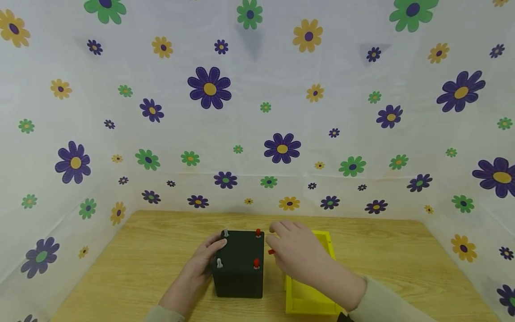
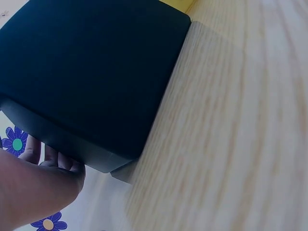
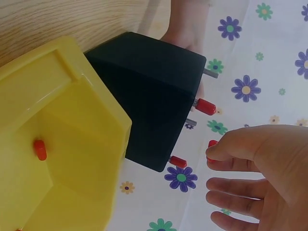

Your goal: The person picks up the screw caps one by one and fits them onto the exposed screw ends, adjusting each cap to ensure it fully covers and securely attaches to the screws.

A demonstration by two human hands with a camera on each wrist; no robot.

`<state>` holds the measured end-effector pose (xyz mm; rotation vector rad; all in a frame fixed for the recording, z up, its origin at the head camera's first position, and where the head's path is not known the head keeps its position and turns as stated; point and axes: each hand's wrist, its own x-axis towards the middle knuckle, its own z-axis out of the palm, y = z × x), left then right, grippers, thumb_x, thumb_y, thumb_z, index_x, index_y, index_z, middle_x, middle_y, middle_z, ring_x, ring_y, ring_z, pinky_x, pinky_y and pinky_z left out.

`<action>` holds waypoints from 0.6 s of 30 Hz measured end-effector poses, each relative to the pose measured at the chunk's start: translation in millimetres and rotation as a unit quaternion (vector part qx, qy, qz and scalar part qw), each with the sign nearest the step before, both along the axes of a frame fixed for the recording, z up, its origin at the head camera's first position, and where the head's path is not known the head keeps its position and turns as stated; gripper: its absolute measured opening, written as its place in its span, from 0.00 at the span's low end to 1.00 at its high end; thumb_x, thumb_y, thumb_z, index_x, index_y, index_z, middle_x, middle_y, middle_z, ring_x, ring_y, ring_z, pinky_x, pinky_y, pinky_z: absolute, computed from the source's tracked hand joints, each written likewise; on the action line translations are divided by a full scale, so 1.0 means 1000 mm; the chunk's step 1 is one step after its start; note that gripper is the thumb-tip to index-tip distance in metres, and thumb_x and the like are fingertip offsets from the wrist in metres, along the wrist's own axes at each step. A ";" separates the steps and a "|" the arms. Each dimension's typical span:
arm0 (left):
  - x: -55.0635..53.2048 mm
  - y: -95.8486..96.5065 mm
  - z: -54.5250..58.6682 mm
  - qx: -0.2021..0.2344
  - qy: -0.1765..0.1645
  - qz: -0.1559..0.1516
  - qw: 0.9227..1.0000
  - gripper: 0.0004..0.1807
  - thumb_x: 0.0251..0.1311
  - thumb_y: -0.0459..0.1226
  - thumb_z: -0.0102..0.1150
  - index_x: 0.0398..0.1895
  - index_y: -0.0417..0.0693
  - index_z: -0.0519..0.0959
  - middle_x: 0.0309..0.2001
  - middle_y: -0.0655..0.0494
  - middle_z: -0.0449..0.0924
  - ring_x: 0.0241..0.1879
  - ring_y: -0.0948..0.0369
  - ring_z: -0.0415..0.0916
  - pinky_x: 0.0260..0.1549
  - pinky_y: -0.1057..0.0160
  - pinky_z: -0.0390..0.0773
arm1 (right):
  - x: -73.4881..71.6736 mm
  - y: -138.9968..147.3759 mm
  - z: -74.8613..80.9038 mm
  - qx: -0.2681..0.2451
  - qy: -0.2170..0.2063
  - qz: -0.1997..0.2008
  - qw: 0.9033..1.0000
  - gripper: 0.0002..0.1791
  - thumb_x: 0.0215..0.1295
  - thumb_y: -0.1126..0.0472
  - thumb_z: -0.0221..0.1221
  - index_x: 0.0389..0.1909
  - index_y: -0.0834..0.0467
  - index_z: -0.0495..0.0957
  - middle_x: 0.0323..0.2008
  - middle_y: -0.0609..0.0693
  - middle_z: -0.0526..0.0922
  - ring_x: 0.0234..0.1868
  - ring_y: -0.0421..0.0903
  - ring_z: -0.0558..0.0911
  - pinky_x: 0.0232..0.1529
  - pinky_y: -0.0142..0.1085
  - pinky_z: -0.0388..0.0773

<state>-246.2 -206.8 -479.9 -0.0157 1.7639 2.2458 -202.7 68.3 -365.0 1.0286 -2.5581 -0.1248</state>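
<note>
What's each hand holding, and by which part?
Right hand pinches a red cap; the exact spot is partly hidden. Left hand holds the black box by its left side.

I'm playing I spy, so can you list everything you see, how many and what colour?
Table: one, light brown, below the sheet
Sheet: count unclear, white with purple, green and yellow flowers, behind and beside
Box: one, black, on the table
Bare posts: two, silver, box's left
Fitted caps: two, red, box's right
Bin: one, yellow, right of the box
Loose caps: at least one, red, inside the bin
Held cap: one, red, in the right hand
Sleeves: two, pale green-grey, on the arms
Hands: two, bare; left hand on box, right near bin
</note>
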 end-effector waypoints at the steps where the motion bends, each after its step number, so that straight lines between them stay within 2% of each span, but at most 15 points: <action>1: 0.000 0.000 0.000 0.000 0.001 0.001 1.000 0.27 0.77 0.39 0.53 0.76 0.47 0.67 0.42 0.72 0.87 0.42 0.71 0.86 0.46 0.69 0.84 | 0.000 0.000 0.000 -0.001 0.003 0.002 1.000 0.10 0.63 0.58 0.72 0.45 0.49 0.87 0.53 0.49 0.86 0.55 0.49 0.84 0.57 0.42 0.84; 10: -0.002 -0.001 0.003 -0.001 0.004 0.003 1.000 0.28 0.77 0.38 0.52 0.77 0.45 0.65 0.42 0.73 0.87 0.42 0.72 0.86 0.46 0.70 0.84 | 0.000 -0.004 0.003 0.008 0.019 0.015 1.000 0.10 0.64 0.58 0.72 0.45 0.49 0.87 0.53 0.48 0.86 0.53 0.48 0.83 0.55 0.40 0.84; 18: -0.001 -0.002 0.000 0.021 0.015 -0.018 0.999 0.17 0.77 0.37 0.51 0.66 0.54 0.74 0.42 0.71 0.88 0.42 0.71 0.86 0.45 0.70 0.85 | 0.003 -0.009 0.004 0.023 0.009 0.012 1.000 0.09 0.65 0.54 0.72 0.45 0.48 0.87 0.55 0.47 0.86 0.54 0.47 0.83 0.56 0.40 0.84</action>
